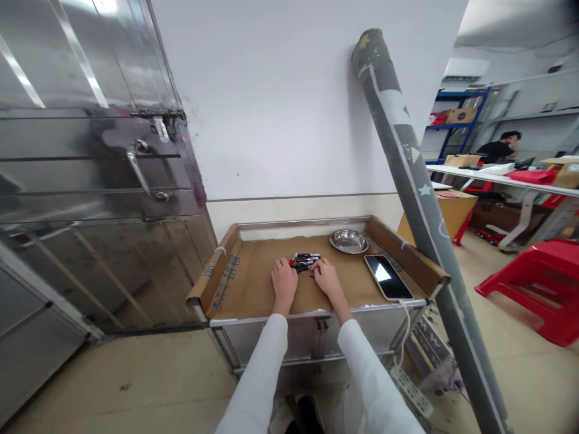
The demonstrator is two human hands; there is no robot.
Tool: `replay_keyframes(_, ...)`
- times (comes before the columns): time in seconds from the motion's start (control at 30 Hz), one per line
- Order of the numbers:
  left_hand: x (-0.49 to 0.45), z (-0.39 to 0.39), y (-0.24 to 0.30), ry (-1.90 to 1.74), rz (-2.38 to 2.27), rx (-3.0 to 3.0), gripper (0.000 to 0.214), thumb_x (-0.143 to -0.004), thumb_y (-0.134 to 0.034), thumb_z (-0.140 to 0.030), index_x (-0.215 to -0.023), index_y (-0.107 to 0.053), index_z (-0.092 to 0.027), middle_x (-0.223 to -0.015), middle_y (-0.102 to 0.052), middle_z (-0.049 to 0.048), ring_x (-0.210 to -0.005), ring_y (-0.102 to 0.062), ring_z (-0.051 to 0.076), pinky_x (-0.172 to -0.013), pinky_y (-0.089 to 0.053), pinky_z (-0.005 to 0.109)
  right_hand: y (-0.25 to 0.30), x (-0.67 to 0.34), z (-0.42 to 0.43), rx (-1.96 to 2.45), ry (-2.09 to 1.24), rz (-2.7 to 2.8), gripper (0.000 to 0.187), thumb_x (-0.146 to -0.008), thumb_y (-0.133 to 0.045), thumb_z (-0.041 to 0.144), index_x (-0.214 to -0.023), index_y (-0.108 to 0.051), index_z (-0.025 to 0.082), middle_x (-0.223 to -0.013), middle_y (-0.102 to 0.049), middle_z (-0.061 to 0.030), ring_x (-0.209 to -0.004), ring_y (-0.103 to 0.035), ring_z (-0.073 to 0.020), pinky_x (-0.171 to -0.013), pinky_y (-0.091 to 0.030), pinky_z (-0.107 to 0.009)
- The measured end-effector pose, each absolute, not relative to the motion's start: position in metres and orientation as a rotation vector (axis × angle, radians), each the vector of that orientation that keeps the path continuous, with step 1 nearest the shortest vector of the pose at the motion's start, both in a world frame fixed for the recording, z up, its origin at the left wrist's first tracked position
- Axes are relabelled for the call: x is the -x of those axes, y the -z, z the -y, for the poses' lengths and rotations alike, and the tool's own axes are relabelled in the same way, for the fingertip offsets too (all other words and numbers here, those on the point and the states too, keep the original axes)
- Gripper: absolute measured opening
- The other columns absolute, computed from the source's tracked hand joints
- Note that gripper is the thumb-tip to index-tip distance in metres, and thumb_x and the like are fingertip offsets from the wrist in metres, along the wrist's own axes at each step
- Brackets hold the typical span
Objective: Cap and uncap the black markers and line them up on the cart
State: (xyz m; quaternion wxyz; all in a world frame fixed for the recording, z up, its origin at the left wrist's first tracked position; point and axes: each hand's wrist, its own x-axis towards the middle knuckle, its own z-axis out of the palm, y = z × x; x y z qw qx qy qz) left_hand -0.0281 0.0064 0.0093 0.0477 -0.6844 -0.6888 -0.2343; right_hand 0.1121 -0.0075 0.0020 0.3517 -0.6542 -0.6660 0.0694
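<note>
Both my hands rest on a cardboard sheet [253, 283] that lines a small metal cart [312, 340]. My left hand [284, 282] lies knuckles up with its fingers curled down, just left of a small pile of dark pens or markers [304, 261], one with a red end. My right hand [325, 277] sits just right of the pile, fingertips bent toward it and touching its edge. Whether either hand grips a pen is hidden by the fingers.
A shallow steel dish [349, 241] stands at the cart's back right. A phone [388, 276] on a white cable lies at the right. A rolled grey mat [407, 175] leans against the wall. Steel door at left, red stool [538, 286] and another person [500, 146] at far right.
</note>
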Motion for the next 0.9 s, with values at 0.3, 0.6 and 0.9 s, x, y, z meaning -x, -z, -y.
replay_keyframes(0.3, 0.0282, -0.0067, -0.0084, 0.728, 2.089, 2.083, 0.017, -0.089, -0.046, -0.019, -0.103, -0.051, -0.012, -0.104, -0.058, 0.0131, -0.100, -0.060, 0.025, -0.085, -0.045, 0.035, 0.0046, -0.1141, 0.0035, 1.680, -0.180, 1.721, 0.023, -0.088, -0.044, 0.010, -0.087, -0.066, 0.018, -0.097, -0.063, -0.0066, -0.088, -0.059, -0.0156, -0.084, -0.039, -0.023)
replay_keyframes(0.6, 0.0280, -0.0058, -0.0100, 0.719, 2.100, 2.089, 0.016, -0.089, -0.046, -0.018, -0.103, -0.051, -0.012, -0.106, -0.058, 0.0131, -0.100, -0.060, 0.026, -0.085, -0.045, 0.036, 0.0036, -0.1134, 0.0036, 1.682, -0.172, 1.719, 0.024, -0.087, -0.044, 0.009, -0.087, -0.066, 0.018, -0.097, -0.064, -0.0065, -0.088, -0.060, -0.0158, -0.084, -0.039, -0.023)
replay_keyframes(0.9, 0.0276, -0.0042, -0.0124, 0.693, 2.086, 2.121, 0.016, -0.089, -0.047, -0.020, -0.103, -0.051, -0.014, -0.105, -0.058, 0.0122, -0.099, -0.059, 0.024, -0.084, -0.044, 0.034, 0.0044, -0.1138, 0.0045, 1.665, -0.162, 1.720, 0.023, -0.087, -0.044, 0.009, -0.086, -0.066, 0.018, -0.096, -0.063, -0.0063, -0.088, -0.059, -0.0158, -0.084, -0.040, -0.024)
